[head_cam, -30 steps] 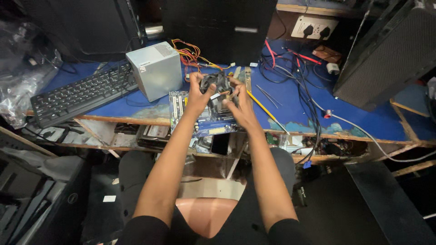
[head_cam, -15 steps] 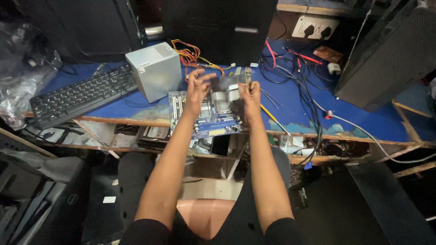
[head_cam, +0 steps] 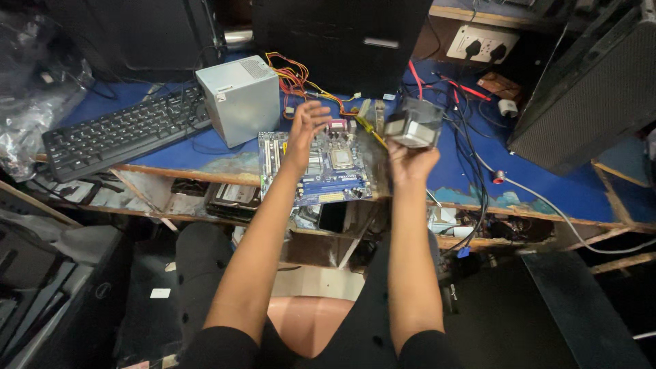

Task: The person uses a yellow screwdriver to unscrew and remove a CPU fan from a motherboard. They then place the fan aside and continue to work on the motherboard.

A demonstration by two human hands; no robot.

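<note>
A blue motherboard (head_cam: 321,174) lies at the front edge of the blue table (head_cam: 205,160), its square processor socket (head_cam: 341,158) uncovered. My right hand (head_cam: 410,160) holds a cooler with a fan and metal fins (head_cam: 414,123) lifted above the board's right side. My left hand (head_cam: 306,126) hovers over the board's upper left with its fingers spread and nothing in it. A yellow-handled screwdriver (head_cam: 369,130) lies just behind the board.
A grey power supply box (head_cam: 239,99) with coloured wires stands left of the board, a black keyboard (head_cam: 123,133) further left. Black computer cases (head_cam: 342,41) (head_cam: 581,89) stand behind and at right. Tangled cables (head_cam: 465,137) lie right of the board.
Both hands were on the cooler over the board. My right hand has lifted the cooler up and to the right, and my left hand has let go and opened.
</note>
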